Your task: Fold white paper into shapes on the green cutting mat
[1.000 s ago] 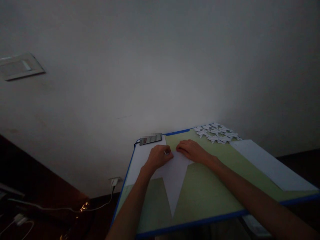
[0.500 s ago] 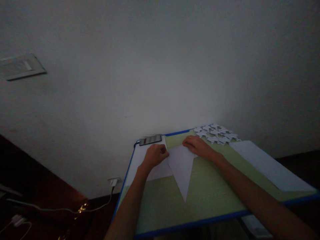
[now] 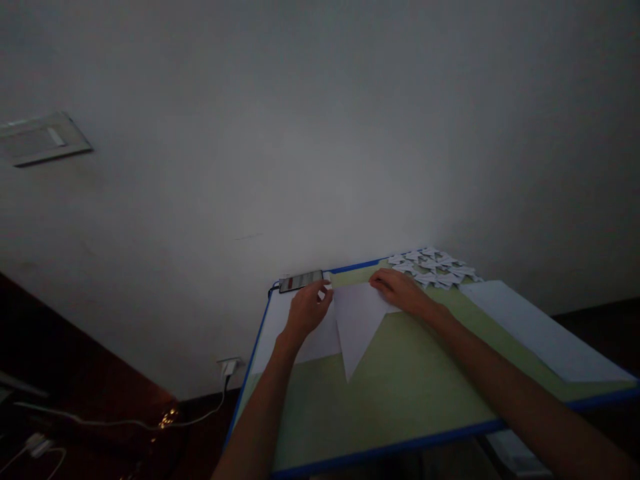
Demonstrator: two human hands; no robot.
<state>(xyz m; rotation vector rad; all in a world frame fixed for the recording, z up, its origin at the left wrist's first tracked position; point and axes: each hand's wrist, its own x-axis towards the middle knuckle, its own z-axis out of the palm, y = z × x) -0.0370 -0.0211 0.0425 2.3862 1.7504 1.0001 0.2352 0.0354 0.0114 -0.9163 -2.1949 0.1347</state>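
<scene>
A white sheet folded into a long triangle lies on a green table with a blue rim, its tip pointing toward me. My left hand pinches the triangle's far left corner with curled fingers. My right hand presses fingers flat on the far right corner. A second white sheet lies under my left hand at the table's left side.
A dark phone lies at the table's far left edge. A pile of several small folded white paper shapes sits at the far right. A stack of white sheets lies on the right. A wall socket with charger and cable is at lower left.
The folded triangle has slid away from me toward the far edge, and its tip swung left. Both hands moved with it, a little farther from me.
</scene>
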